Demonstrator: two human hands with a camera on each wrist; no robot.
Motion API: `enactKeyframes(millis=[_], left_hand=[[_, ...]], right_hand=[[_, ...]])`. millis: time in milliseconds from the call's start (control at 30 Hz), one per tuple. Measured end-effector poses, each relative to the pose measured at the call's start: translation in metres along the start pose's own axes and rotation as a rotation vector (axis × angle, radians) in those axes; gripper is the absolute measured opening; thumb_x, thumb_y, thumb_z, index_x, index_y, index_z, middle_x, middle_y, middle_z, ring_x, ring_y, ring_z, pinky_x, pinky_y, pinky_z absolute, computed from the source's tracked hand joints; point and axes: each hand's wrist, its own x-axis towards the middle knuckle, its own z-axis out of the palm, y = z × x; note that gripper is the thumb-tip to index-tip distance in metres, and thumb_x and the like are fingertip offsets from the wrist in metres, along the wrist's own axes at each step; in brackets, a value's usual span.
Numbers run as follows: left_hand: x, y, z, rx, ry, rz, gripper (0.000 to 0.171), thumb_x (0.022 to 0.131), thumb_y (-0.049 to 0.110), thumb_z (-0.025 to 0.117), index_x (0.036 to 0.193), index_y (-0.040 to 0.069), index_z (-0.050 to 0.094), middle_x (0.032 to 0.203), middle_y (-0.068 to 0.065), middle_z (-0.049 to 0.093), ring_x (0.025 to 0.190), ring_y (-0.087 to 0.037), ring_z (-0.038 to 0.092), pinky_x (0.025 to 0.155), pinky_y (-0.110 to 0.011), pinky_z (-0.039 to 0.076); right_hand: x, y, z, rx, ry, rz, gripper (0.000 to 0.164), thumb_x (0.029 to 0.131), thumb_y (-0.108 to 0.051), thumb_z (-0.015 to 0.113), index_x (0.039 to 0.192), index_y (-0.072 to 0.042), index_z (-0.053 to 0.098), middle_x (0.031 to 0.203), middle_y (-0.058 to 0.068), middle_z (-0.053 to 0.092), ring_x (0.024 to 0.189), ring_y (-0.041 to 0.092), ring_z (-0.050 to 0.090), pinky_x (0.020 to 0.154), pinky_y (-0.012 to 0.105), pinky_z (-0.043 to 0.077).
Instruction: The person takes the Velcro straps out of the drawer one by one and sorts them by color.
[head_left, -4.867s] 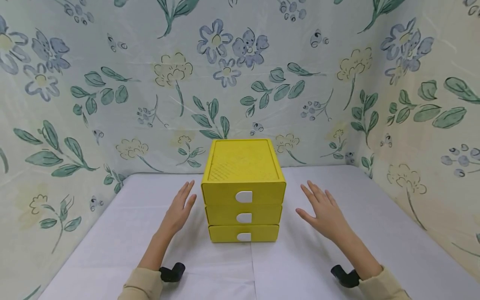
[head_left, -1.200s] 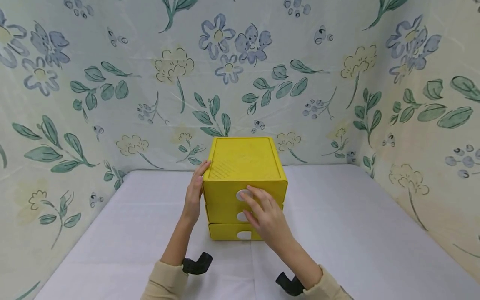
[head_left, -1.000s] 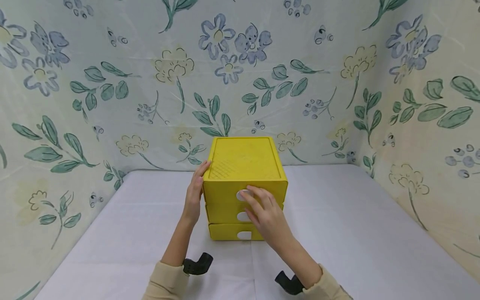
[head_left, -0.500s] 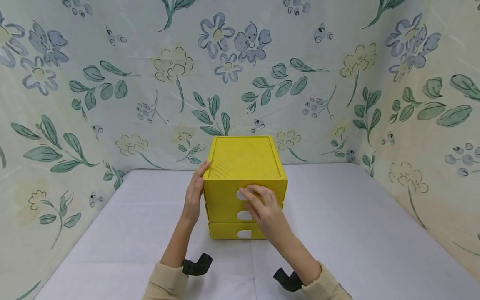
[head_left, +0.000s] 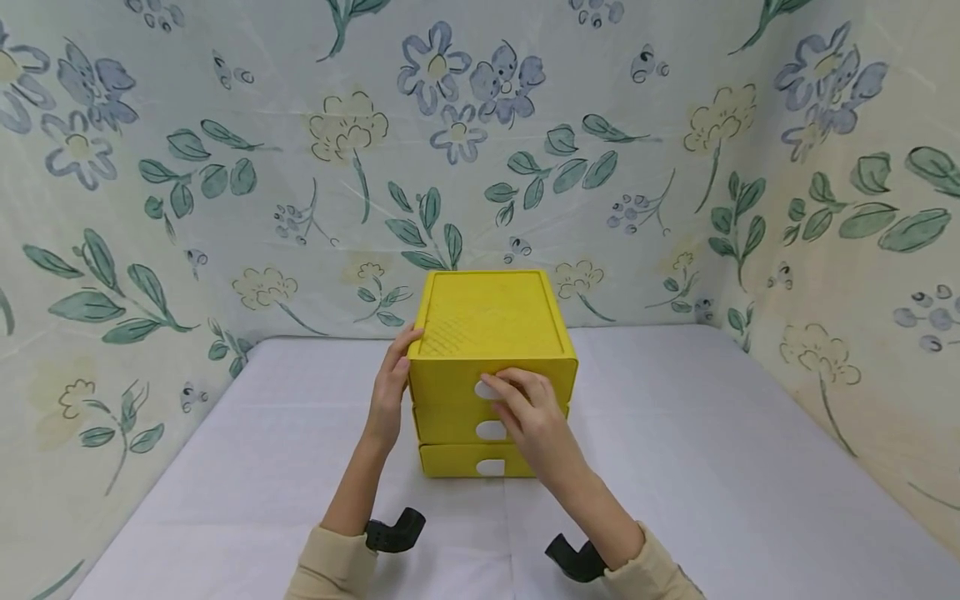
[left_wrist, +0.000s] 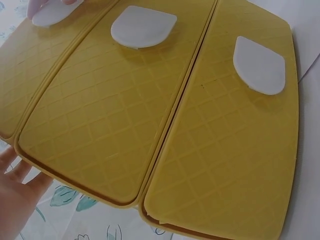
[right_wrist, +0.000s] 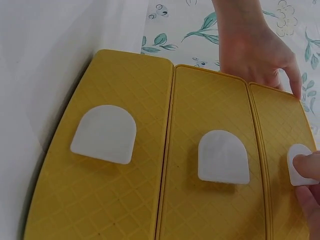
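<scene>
A yellow three-drawer box (head_left: 495,312) stands on the white-covered table, its drawers level with the front. Each drawer carries a white rounded tab handle. My right hand (head_left: 542,425) pinches the top handle (head_left: 486,389); the right wrist view has a fingertip on the face of that tab (right_wrist: 296,176) and another finger at its edge. My left hand (head_left: 386,400) rests along the box's left side, its fingertips at the upper edge. From the left wrist view, that hand (left_wrist: 17,192) lies beside the box with the palm partly out of frame. Nothing touches the middle handle (head_left: 491,430) or bottom handle (head_left: 491,467).
Floral cloth (head_left: 300,208) hangs behind and on both sides of the table (head_left: 675,433). A black band mount (head_left: 397,531) sits on the left wrist and a similar one (head_left: 576,558) on the right. White tablecloth extends to either side of the box.
Several seconds ago both hands hovered apart beside the box. The left has since come to its side, the right to the top handle. Over the last second the right fingers have drawn in around the handle.
</scene>
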Motion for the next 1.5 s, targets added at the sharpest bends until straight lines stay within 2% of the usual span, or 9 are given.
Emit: enactKeyframes(millis=[233, 467, 833, 1167, 1400, 1500], left_hand=[[0.001, -0.002, -0.003, 0.016, -0.018, -0.012, 0.045, 0.095, 0.032, 0.030, 0.134, 0.012, 0.038, 0.152, -0.008, 0.018, 0.140, -0.027, 0.014, 0.107, -0.061, 0.015], [0.001, 0.001, -0.008, 0.055, -0.044, -0.046, 0.044, 0.095, 0.032, 0.029, 0.135, 0.017, 0.038, 0.152, -0.005, 0.019, 0.140, -0.028, 0.016, 0.106, -0.062, 0.018], [0.000, 0.002, -0.011, 0.040, -0.066, -0.068, 0.044, 0.095, 0.031, 0.029, 0.135, 0.015, 0.038, 0.152, -0.008, 0.018, 0.140, -0.028, 0.014, 0.105, -0.063, 0.017], [0.000, 0.004, -0.012, 0.047, -0.052, -0.064, 0.043, 0.095, 0.030, 0.029, 0.135, 0.017, 0.038, 0.151, -0.002, 0.021, 0.140, -0.026, 0.015, 0.105, -0.063, 0.017], [0.002, 0.005, -0.010, 0.043, -0.061, -0.066, 0.044, 0.095, 0.031, 0.030, 0.136, 0.017, 0.037, 0.152, -0.002, 0.019, 0.140, -0.027, 0.014, 0.105, -0.062, 0.018], [0.001, 0.005, -0.010, 0.057, -0.058, -0.079, 0.044, 0.095, 0.031, 0.030, 0.136, 0.018, 0.037, 0.152, -0.002, 0.018, 0.140, -0.028, 0.015, 0.104, -0.062, 0.019]], right_hand=[[0.001, 0.000, -0.005, 0.029, -0.046, 0.022, 0.042, 0.072, -0.001, 0.071, 0.113, -0.007, 0.062, 0.106, 0.007, 0.054, 0.098, 0.020, 0.049, 0.079, 0.027, 0.049], [0.001, -0.001, -0.007, 0.046, -0.037, 0.011, 0.039, 0.072, -0.002, 0.070, 0.110, -0.008, 0.063, 0.104, 0.006, 0.055, 0.095, 0.019, 0.049, 0.077, 0.022, 0.046], [-0.001, -0.005, -0.009, 0.068, -0.013, -0.008, 0.040, 0.067, 0.000, 0.074, 0.106, -0.008, 0.065, 0.098, 0.006, 0.056, 0.089, 0.019, 0.050, 0.074, 0.020, 0.046], [0.001, -0.008, -0.011, 0.077, 0.019, -0.037, 0.032, 0.070, -0.002, 0.072, 0.100, -0.008, 0.067, 0.094, 0.005, 0.057, 0.085, 0.017, 0.050, 0.071, 0.019, 0.045], [0.002, -0.011, -0.014, 0.069, 0.053, -0.039, 0.015, 0.083, -0.013, 0.063, 0.096, -0.007, 0.068, 0.090, 0.004, 0.058, 0.081, 0.017, 0.051, 0.070, 0.019, 0.044], [0.001, -0.014, -0.017, 0.069, 0.057, -0.038, 0.015, 0.086, -0.017, 0.059, 0.094, -0.007, 0.068, 0.088, 0.004, 0.058, 0.081, 0.016, 0.051, 0.070, 0.019, 0.044]])
